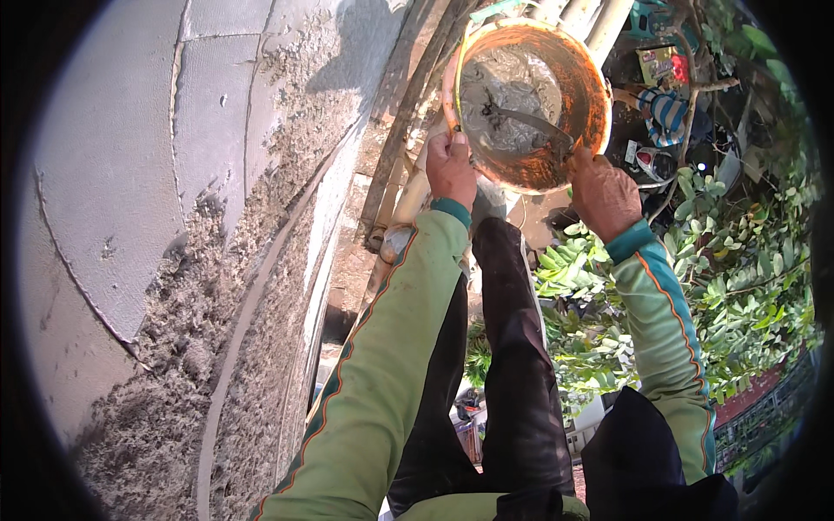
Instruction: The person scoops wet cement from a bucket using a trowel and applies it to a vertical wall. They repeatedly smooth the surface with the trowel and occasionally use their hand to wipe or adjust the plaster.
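An orange, mud-smeared bucket [586, 104] sits at the top centre, holding wet grey mortar [512, 74]. My left hand [451, 169] is closed on the bucket's left lower rim, thumb uppermost, near a thin yellow-green handle. Across from it, my right hand [601, 191] has its fingers wrapped round the grip of a trowel [534, 123] at the right side of the rim; the trowel's metal part lies across the mortar, its far end partly sunk in it.
A block wall [122, 113] with rough mortar patches fills the left. Bamboo poles [608, 26] and weathered planks [391, 104] run beneath and behind the bucket. To the right are branches, leafy plants [730, 269], a striped cloth [662, 113] and assorted clutter lower down. My legs stand below the bucket.
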A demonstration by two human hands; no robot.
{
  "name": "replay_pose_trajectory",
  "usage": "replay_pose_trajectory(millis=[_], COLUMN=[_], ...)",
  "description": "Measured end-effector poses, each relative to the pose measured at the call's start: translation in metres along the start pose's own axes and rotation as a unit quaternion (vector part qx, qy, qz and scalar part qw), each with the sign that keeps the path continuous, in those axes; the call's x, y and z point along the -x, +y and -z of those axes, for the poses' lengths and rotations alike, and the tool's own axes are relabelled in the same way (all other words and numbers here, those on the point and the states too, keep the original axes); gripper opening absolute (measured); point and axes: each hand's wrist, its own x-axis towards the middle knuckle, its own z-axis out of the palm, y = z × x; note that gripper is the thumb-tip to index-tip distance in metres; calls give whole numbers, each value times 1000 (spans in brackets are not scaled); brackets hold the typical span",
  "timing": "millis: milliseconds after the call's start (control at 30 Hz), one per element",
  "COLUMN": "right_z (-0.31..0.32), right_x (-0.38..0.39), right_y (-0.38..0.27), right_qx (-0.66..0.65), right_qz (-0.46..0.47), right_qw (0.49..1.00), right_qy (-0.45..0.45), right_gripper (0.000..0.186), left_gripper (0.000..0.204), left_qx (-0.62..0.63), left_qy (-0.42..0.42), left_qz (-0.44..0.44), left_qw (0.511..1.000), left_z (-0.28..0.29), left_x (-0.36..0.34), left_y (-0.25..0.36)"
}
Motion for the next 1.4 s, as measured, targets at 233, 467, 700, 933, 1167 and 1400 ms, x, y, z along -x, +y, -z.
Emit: replay_pose_trajectory(millis=[233,467,700,933,1167,1400], right_z=[-32,-94,-21,39,-26,-15], right_x=[-124,-120,-31,-141,-62,-102], right_y=[30,-1,23,-43,-51,31], right_qx=[37,-359,51,1,101,11], right_qz=[-85,-38,-12,-135,41,-93], right_qw=[987,912,998,978,987,993], right_qy=[129,-192,-36,158,116,71], right_gripper=[34,43,29,24,17,39], left_gripper=[35,29,41,45,24,19], left_qx=[95,86,31,-168,-102,-97], left_qy=[-19,-66,-110,-147,-28,-79], left_qz=[74,97,52,-93,-48,-44], left_qw=[993,989,992,970,993,991], left_z=[-17,-12,13,13,0,11], left_x=[36,29,16,-66,-38,-32], left_y=[-35,-31,-11,47,24,19])
